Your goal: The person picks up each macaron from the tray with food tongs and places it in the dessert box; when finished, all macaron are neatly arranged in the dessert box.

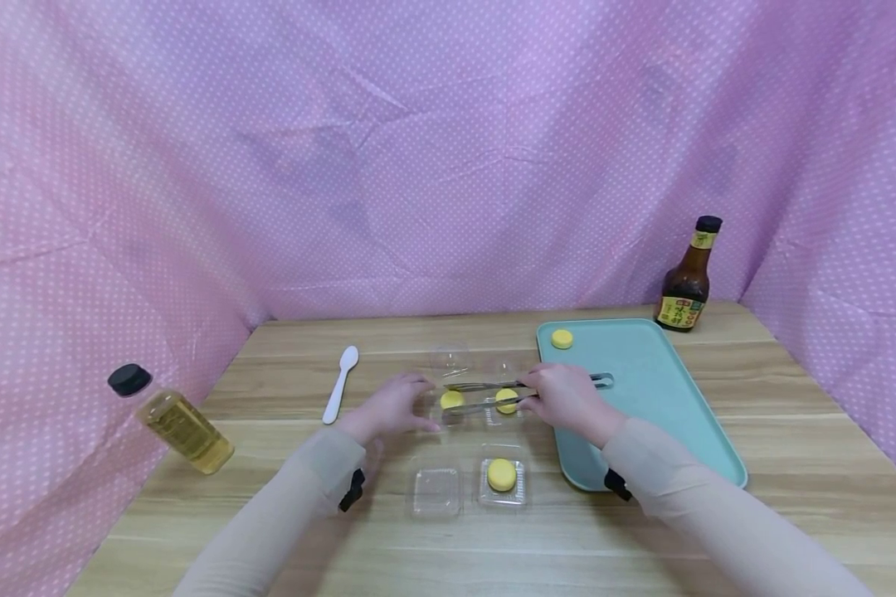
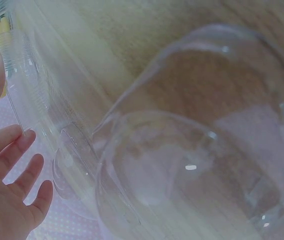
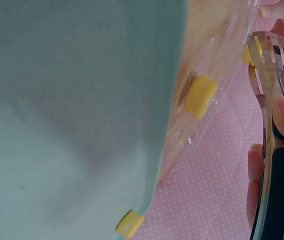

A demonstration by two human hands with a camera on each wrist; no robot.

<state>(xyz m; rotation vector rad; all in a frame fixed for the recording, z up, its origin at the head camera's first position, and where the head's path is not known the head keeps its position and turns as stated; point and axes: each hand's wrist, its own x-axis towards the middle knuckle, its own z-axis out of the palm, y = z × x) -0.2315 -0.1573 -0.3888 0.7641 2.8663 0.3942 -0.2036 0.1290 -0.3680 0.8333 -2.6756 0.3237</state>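
Note:
My right hand grips metal tongs with dark handle inlays. Their tips reach left, at a yellow macaron in a small clear plastic box. The fingers of my left hand are spread at this box's left side; in the left wrist view the fingertips meet its clear edge. A second macaron sits in the box to the right, below the tongs. Nearer me, another macaron lies in an open clear box, beside a box with nothing in it.
At the right lies a pale green tray with one macaron at its far left corner. Behind it stands a brown sauce bottle. A white spoon and a bottle of yellow liquid are on the left.

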